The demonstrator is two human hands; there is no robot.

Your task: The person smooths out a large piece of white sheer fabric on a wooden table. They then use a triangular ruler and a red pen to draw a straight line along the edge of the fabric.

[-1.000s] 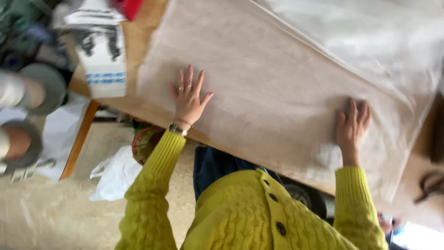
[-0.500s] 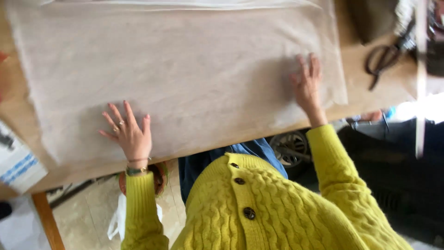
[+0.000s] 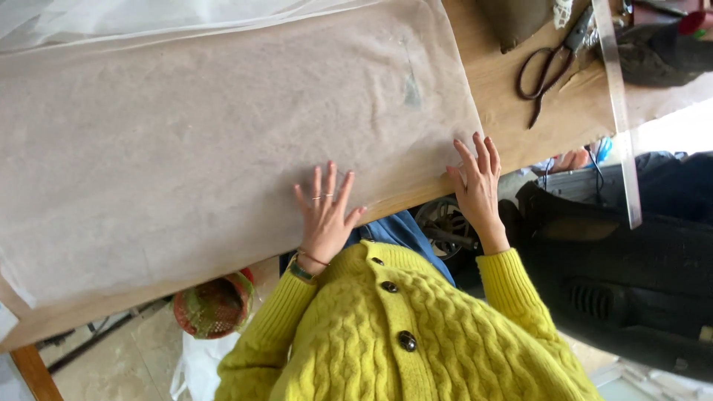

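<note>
A large sheet of thin, pale beige paper (image 3: 186,148) lies flat over a wooden table (image 3: 512,111). My left hand (image 3: 324,212), with rings and a wrist bracelet, rests flat on the paper's near edge, fingers spread. My right hand (image 3: 475,182) lies flat at the paper's near right corner, fingertips on the sheet's edge and palm over the table's rim. Neither hand holds anything. My yellow cable-knit cardigan (image 3: 401,334) fills the bottom of the view.
Dark-handled scissors (image 3: 546,70) and a long clear ruler (image 3: 616,111) lie on the table to the right of the paper. A dark lump (image 3: 512,22) sits at the far edge. A red-green basket (image 3: 212,304) stands under the table, with black equipment (image 3: 631,275) at right.
My left hand has slid right along the paper's near edge, closer to my right hand. My right hand has come back to the near right corner. The view has shifted.
</note>
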